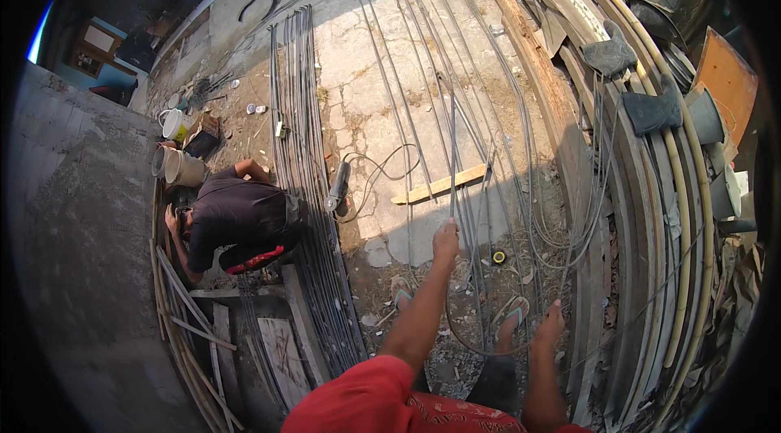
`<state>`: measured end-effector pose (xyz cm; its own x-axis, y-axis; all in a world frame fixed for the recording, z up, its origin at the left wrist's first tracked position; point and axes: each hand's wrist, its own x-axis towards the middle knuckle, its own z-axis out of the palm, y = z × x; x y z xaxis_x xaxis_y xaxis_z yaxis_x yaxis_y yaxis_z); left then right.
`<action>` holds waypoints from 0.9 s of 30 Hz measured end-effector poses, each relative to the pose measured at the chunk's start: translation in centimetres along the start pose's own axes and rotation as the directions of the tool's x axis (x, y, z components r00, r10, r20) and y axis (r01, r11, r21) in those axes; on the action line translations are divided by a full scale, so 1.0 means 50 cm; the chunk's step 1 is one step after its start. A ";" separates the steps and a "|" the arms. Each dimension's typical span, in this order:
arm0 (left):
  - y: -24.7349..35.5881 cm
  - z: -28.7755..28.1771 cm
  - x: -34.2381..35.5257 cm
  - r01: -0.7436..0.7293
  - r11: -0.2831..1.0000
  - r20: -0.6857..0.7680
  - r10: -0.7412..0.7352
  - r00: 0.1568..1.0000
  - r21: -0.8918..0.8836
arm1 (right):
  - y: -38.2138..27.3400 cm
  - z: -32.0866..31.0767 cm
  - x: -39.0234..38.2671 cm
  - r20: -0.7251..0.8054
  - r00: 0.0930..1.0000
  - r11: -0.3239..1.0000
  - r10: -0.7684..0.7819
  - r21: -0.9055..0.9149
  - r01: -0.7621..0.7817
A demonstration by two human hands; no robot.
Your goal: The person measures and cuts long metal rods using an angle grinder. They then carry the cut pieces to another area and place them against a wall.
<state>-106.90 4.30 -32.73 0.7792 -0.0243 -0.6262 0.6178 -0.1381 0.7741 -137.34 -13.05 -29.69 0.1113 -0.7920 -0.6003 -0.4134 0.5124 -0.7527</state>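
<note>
My left hand [445, 244] is closed around a long thin steel bar [453, 152], which points away from me over the concrete. Below that fist a thin dark curve dips near my feet and rises to my right hand [549, 324]; it looks like the same bar, bent. My right hand is closed on it, lower and to the right. Ahead of my left hand a short timber [443, 184] lies across several steel bars on the ground. A yellow-and-black tape measure [499, 256] rests on the ground between my hands, slightly beyond them.
A co-worker [248, 217] bends down at the left. An angle grinder [338, 187] with a looped cord lies beside a bundle of steel bars [294, 91]. Buckets [181, 166] stand near the wall. Long planks [521, 43] and bamboo poles are stacked along the right, with dark boots [651, 110] above them.
</note>
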 end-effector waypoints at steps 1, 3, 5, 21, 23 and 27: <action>-0.005 -0.010 0.025 0.035 0.999 0.026 -0.034 0.999 -0.036 | 0.058 -0.007 0.024 0.006 1.000 1.000 -0.013 -0.006 0.013; -0.111 -0.098 0.080 -0.010 0.999 -0.086 0.014 0.996 0.045 | 0.126 0.046 0.008 0.015 0.999 0.995 0.039 -0.095 -0.038; -0.168 -0.144 0.146 -0.023 0.993 -0.163 0.041 0.986 0.112 | 0.164 0.136 0.013 0.059 0.997 0.996 0.049 -0.076 -0.044; -0.563 -0.222 0.356 0.088 0.996 -0.180 -0.083 0.980 0.019 | 0.659 0.266 0.219 -0.067 0.998 0.872 -0.022 -0.489 -0.014; -0.655 -0.231 0.422 0.047 0.996 -0.194 -0.032 0.980 0.073 | 0.725 0.290 0.256 -0.084 0.995 0.868 -0.051 -0.496 0.003; -0.766 -0.225 0.529 0.032 0.984 -0.306 0.022 0.952 0.173 | 0.817 0.339 0.306 -0.042 0.996 0.845 -0.073 -0.534 0.040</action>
<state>-108.78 20.07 -77.89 0.7877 0.2772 -0.5502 0.6152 -0.3077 0.7258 -137.21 1.36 -74.21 0.1036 -0.8405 -0.5318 -0.8273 0.2240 -0.5152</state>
